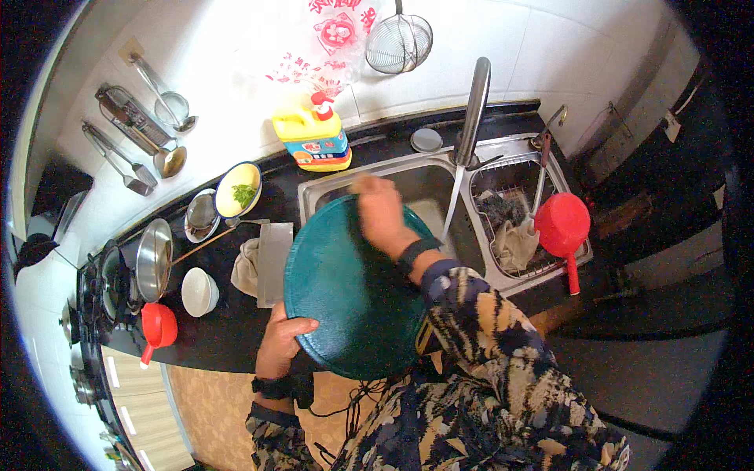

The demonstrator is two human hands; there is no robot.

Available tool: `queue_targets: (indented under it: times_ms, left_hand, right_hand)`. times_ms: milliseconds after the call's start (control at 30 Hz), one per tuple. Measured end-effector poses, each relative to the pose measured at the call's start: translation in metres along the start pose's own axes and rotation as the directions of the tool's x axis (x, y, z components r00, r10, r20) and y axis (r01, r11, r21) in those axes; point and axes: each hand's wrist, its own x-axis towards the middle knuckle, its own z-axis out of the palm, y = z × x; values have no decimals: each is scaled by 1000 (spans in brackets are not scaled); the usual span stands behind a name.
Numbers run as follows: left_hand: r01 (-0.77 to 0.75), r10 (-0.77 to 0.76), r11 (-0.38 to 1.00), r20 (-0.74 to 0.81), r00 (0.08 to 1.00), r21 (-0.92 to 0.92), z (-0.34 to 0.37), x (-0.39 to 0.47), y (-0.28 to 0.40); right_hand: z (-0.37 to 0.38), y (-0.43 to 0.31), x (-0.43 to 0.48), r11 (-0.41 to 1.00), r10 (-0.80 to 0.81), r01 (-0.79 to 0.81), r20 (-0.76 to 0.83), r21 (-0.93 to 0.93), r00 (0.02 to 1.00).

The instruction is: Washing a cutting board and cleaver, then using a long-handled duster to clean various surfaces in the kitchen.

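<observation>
My left hand [283,341] grips the lower left rim of a large round green board or lid [347,294], thumb on its face. The disc is tilted over the front edge of the steel sink [436,212]. My right hand [380,209] is at the disc's upper rim, blurred; something small and brownish seems to be in its fingers, but I cannot tell what. Water runs from the steel faucet [474,112] into the left basin, right of the disc. A cleaver [275,265] and a beige cloth [244,268] lie to the left.
A yellow detergent jug [312,138] stands behind the sink. The right basin holds a wire rack with a cloth [517,244] and a red ladle [562,224]. Along the left counter are a white bowl [200,291], a bowl with greens [238,191], a steel pan [154,259] and another red ladle [158,327].
</observation>
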Motion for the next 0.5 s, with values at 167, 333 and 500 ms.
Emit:
queue_targets:
  times_ms: [167, 333, 500]
  left_hand:
    - [-84, 86, 996, -64, 994, 33, -12, -3, 12]
    - [-96, 99, 990, -27, 995, 104, 10, -1, 38]
    - [-98, 42, 903, 140, 989, 418, 24, 31, 37]
  right_hand:
    - [-25, 74, -83, 993, 111, -111, -18, -40, 994]
    - [-75, 78, -120, 696, 496, -704, 615, 141, 613]
    - [-115, 92, -136, 144, 510, -896, 744, 420, 431]
